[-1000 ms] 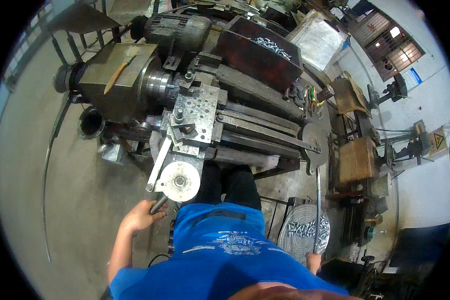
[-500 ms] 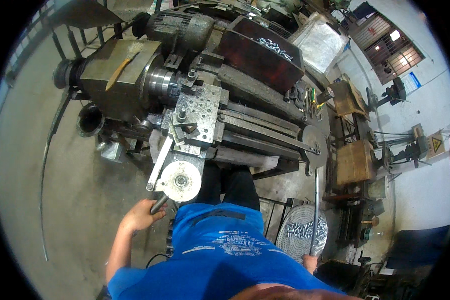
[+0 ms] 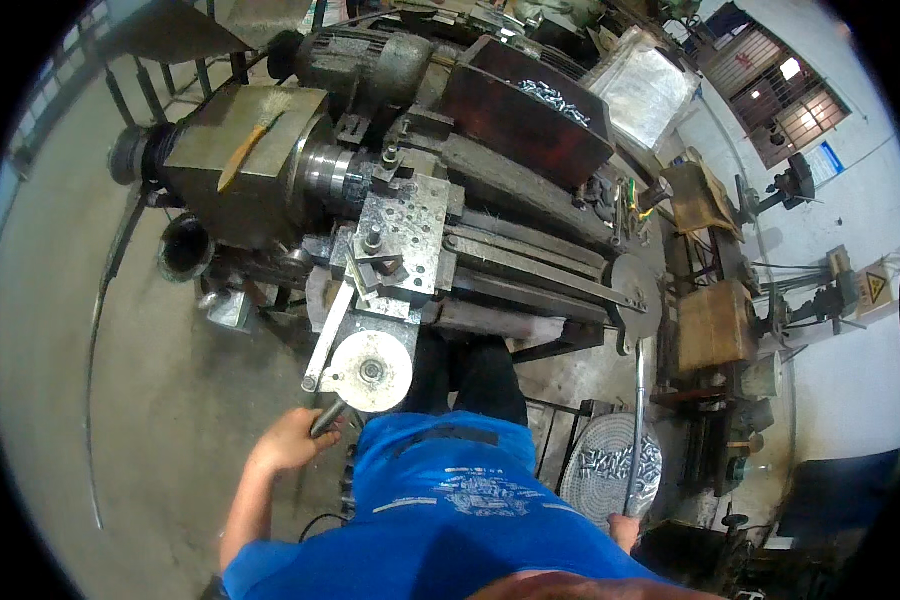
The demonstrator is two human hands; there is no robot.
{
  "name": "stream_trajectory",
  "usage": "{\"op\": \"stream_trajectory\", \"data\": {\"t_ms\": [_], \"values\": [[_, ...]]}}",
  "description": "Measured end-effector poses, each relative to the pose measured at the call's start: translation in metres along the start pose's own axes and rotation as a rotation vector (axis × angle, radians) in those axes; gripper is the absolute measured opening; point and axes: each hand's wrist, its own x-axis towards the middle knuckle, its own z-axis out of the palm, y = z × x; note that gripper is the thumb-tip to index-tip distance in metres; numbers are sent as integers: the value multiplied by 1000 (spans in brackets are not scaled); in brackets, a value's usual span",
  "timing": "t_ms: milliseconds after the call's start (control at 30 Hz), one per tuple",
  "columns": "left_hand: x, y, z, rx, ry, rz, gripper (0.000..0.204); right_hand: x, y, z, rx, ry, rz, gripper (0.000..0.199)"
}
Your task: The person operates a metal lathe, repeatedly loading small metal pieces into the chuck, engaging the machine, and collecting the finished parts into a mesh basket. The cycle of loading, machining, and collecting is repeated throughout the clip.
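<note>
Left hand (image 3: 288, 440), right hand (image 3: 624, 530) and big metal machine (image 3: 405, 225) had all slid a little right in the view since the earlier frame. The left hand was curled around a dark handle (image 3: 328, 418) by the machine's white wheel (image 3: 372, 370). The right hand gripped the low end of a long silver bar (image 3: 639, 400), near a round tray (image 3: 588, 500) of shiny metal bits (image 3: 615, 463). White writing (image 3: 485, 492) on the blue shirt (image 3: 440, 535) was too small to read. On the right wall were a yellow warning sign (image 3: 878, 288) and a blue notice (image 3: 826, 158).
</note>
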Motion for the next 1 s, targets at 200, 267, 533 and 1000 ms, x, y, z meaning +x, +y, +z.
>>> {"op": "stream_trajectory", "data": {"t_ms": [200,267,533,1000], "values": [[0,-4,1,-32,-9,-28,28,-17,-16,-11,-17,-1,14,47],[-1,-2,0,-32,2,-28,28,-11,-9,-5,-20,7,1,47],[1,-9,2,-66,31,7,29,-21,-16,-8,-12,38,12,44],[-1,3,3,-95,21,-52,29,-25,-17,-11,-15,39,35,46]]}}
